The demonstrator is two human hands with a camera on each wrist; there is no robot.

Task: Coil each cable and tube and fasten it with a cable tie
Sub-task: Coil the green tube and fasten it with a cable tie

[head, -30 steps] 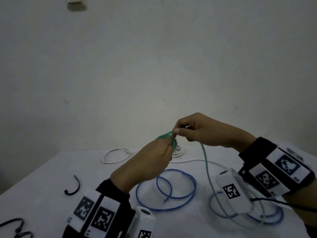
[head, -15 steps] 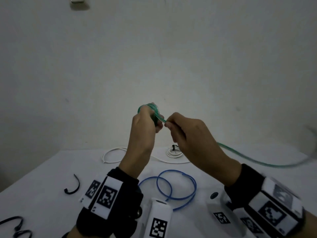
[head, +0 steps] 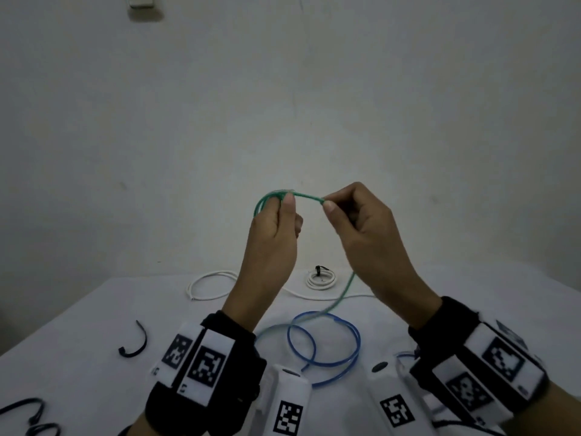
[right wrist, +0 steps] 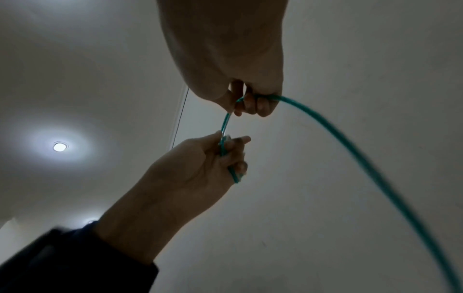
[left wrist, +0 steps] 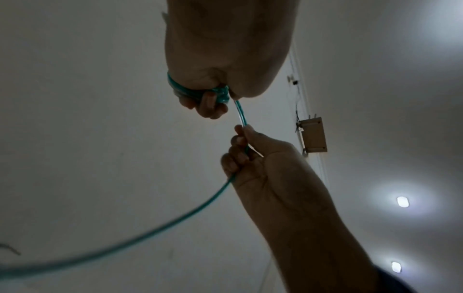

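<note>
Above the table, left hand (head: pixel 276 228) grips green tube (head: pixel 306 196) coils; right hand (head: pixel 361 221) pinches it.

No words, numbers or brands can be read anywhere; the only signs are black-and-white square code markers (head: pixel 206 363) on the white blocks strapped to both wrists, and they carry no legible letters.

A bare, dim indoor room, set up as a plain workstation rather than a home. A white-covered table (head: pixel 78 335) stands against an unadorned pale wall (head: pixel 314 105); at eleven o'clock a small wall box (head: pixel 141 1) is mounted high. Recessed ceiling lights (right wrist: pixel 59 146) and a junction box (left wrist: pixel 313 137) show overhead.
</note>
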